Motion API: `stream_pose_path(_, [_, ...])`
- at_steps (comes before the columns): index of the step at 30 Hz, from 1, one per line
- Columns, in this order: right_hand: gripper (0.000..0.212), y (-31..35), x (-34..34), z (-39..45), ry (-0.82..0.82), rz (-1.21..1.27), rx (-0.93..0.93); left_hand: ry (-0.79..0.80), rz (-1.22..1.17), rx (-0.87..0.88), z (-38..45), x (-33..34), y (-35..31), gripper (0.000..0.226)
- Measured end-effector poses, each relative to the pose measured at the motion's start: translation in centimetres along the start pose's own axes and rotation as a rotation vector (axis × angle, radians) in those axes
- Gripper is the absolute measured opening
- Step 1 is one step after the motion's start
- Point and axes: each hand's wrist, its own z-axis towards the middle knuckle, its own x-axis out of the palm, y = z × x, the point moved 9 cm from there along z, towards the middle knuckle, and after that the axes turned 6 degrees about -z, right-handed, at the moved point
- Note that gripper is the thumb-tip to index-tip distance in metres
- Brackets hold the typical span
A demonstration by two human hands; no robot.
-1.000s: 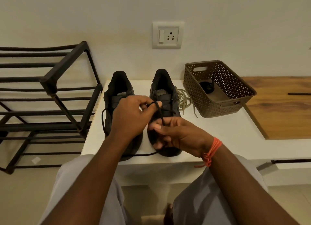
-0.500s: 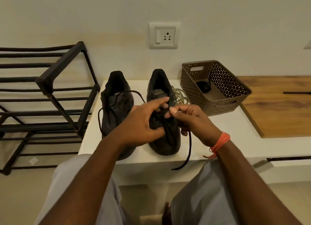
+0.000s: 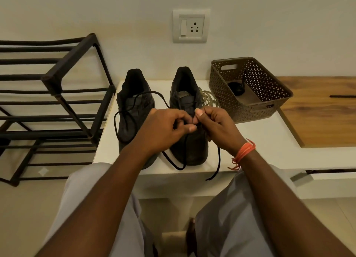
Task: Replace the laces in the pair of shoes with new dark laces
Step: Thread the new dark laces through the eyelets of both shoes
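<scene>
Two black shoes stand side by side on a white table (image 3: 265,141), toes toward me. The left shoe (image 3: 133,110) carries a loose dark lace looping over its top. Over the middle of the right shoe (image 3: 185,95) my left hand (image 3: 163,131) and my right hand (image 3: 217,125) meet, both pinching the dark lace (image 3: 216,166) threaded there. One free end hangs over the table's front edge at the right; another loop droops in front of the toe. Pale old laces (image 3: 209,100) lie coiled behind the right shoe.
A brown perforated basket (image 3: 269,104) with a dark bundle inside stands at the right of the shoes. A wooden board (image 3: 323,112) lies further right. A black metal shoe rack (image 3: 54,102) stands at the left. A wall socket (image 3: 190,25) is above.
My hands rose from the right shoe's toe to its middle and came together on the lace. A lace end that lay along the table's front now hangs at the right.
</scene>
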Motion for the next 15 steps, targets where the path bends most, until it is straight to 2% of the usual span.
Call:
stream_pose_path(2, [0.016, -0.4, -0.5, 0.1, -0.03, 0.09, 0.042, -0.1, -0.029, -0.031, 0.2, -1.2, 0.7, 0.016])
stream_pose_path(5, [0.008, -1.0, -1.4, 0.2, -0.042, 0.226, 0.084, -0.212, -0.156, -0.082, -0.1, -2.7, 1.4, 0.013])
stream_pose_path(7, [0.009, -0.7, -1.2, 0.0, -0.006, 0.294, 0.075, -0.142, -0.234, -0.079, -0.2, -1.9, 0.8, 0.02])
stream_pose_path(9, [0.009, -0.3, -0.7, -0.1, 0.027, 0.322, 0.062, 0.024, -0.236, -0.079, -0.2, 0.5, 0.1, 0.027])
stream_pose_path(11, [0.006, -0.2, -0.4, 0.0, 0.022, 0.336, 0.073, 0.076, -0.182, -0.058, 0.0, 1.8, -0.3, 0.019])
stream_pose_path(13, [0.005, -0.5, -1.0, 0.1, -0.031, 0.309, 0.097, -0.052, -0.195, -0.109, 0.3, 0.3, 0.6, 0.017])
stream_pose_path(15, [0.004, -1.2, -2.2, 0.0, -0.099, 0.255, 0.124, -0.251, -0.19, -0.212, 0.0, -2.8, 2.3, 0.019])
